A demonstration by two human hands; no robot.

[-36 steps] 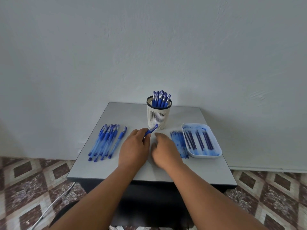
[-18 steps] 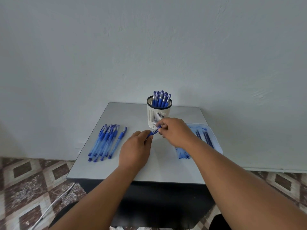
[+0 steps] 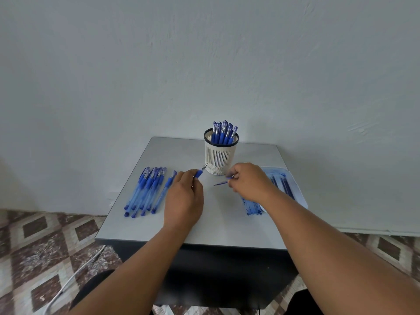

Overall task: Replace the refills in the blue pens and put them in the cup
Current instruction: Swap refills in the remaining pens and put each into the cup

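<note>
Nearest on the grey table: left hand, fingers curled round a blue pen with metal tip aimed at the cup. Right of it, apart: right hand, fingers pinching a thin blue refill just above the table. Far left: row of blue pens lying side by side. Right, partly hidden by the forearm: loose refills, then a white tray holding more. Farthest, centre: white slotted cup with capped pens upright inside.

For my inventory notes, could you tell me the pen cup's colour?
White slatted cup with a dark rim, clearest in the head view.
</note>
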